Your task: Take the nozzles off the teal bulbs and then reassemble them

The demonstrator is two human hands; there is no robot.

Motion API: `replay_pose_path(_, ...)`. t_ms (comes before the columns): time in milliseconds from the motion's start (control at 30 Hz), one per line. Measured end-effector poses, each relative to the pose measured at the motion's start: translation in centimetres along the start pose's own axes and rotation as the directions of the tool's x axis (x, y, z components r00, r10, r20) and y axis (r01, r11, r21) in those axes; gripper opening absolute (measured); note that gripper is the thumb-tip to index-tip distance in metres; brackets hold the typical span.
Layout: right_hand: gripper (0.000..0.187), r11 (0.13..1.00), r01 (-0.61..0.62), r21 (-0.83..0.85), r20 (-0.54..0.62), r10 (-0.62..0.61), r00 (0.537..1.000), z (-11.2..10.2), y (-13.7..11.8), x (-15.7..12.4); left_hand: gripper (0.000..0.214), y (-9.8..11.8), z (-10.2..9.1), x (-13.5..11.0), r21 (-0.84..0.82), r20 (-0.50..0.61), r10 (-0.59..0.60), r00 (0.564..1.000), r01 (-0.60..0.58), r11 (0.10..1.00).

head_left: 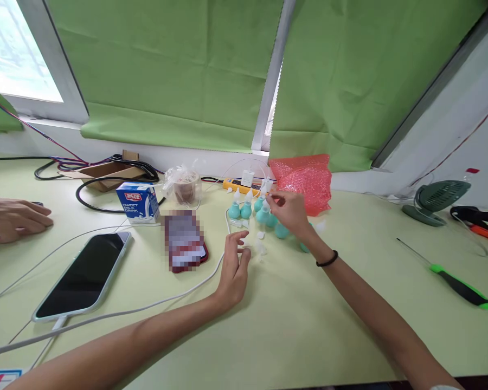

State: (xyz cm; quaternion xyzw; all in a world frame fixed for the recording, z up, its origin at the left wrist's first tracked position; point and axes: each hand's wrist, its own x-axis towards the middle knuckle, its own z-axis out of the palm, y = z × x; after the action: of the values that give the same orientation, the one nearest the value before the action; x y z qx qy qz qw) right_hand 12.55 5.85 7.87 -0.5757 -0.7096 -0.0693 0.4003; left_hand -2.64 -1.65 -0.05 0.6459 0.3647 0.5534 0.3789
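Several teal squeeze bulbs (pixel 246 210) with clear pointed nozzles stand in a cluster near the middle of the table. My right hand (pixel 290 212) reaches over them from the right, thumb and forefinger pinched at the clear tip of one bulb (pixel 263 216). Its fingers partly cover the bulbs behind. To the left, my left hand (pixel 233 268) rests on the table with fingers loosely bent and apart, holding nothing. Small clear plastic pieces (pixel 261 248) lie just right of its fingertips. A white cable (pixel 195 284) runs beside and behind that hand.
A phone (pixel 85 276) is plugged in at left, near a red-edged phone (pixel 185 241) and a milk carton (pixel 138 202). Another person's hand (pixel 14 216) lies at far left. Red bubble wrap (pixel 305 181) sits behind; a screwdriver (pixel 459 284) and small fan (pixel 439 197) are right.
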Motion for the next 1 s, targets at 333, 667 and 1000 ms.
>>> replay_pose_path(333,0.033,0.975,-0.013,-0.224,0.127,0.042,0.991,0.7,1.3,0.1,0.027,-0.4,0.1,0.1,0.209,0.107,0.079,0.991,-0.1,0.973)
replay_pose_path(667,0.032,0.95,0.308,-0.057,0.583,-0.219,0.782,-3.4,-3.2,-2.2,0.041,-0.7,0.3,-0.2,0.583,0.445,0.032,0.895,-0.317,0.748)
replay_pose_path(1000,0.028,0.883,0.452,-0.128,0.866,-0.123,0.485,0.4,-2.9,-3.5,0.036,-1.2,0.3,-0.3,0.567,0.581,0.015,0.814,-0.418,0.71)
